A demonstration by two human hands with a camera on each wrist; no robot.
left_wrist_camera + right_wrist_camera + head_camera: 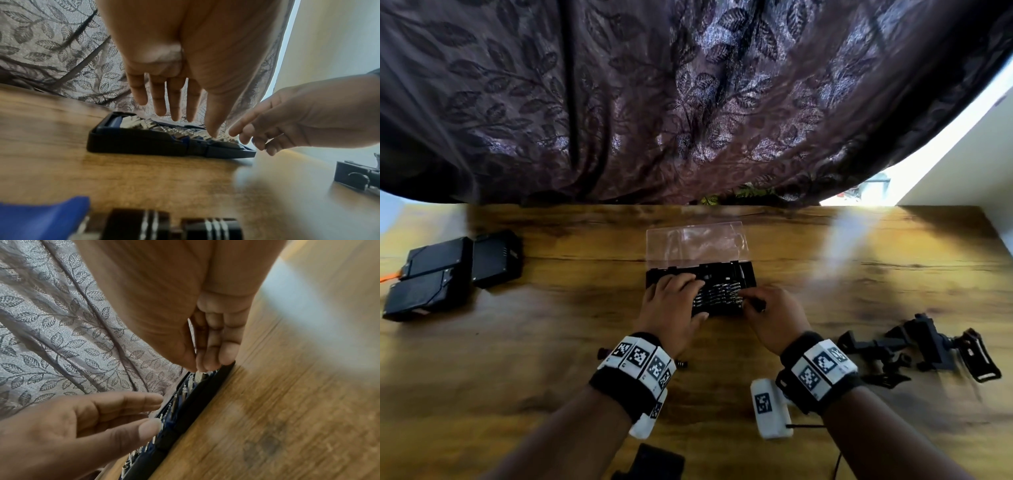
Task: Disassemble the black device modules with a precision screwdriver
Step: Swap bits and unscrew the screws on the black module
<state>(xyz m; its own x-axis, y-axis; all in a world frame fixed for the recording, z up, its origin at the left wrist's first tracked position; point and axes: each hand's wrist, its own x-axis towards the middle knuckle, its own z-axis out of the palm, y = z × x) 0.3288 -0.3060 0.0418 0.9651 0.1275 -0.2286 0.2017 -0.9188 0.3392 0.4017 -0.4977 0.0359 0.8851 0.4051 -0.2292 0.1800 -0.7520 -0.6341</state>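
Left hand (673, 301) rests flat-fingered over the bit case (719, 294), right hand (774, 317) pinches a bit (198, 374) at its near-right corner; I'd pull straight up, since the black modules (448, 270) wait far left on the table (859, 274).

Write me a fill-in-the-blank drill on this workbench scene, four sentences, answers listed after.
1. The bit case has its clear lid ____.
2. The black device modules lie on the person's ____ side.
3. The right hand pinches a ____ in the case.
4. The left hand has its fingers ____.

Missing words: open; left; bit; straight
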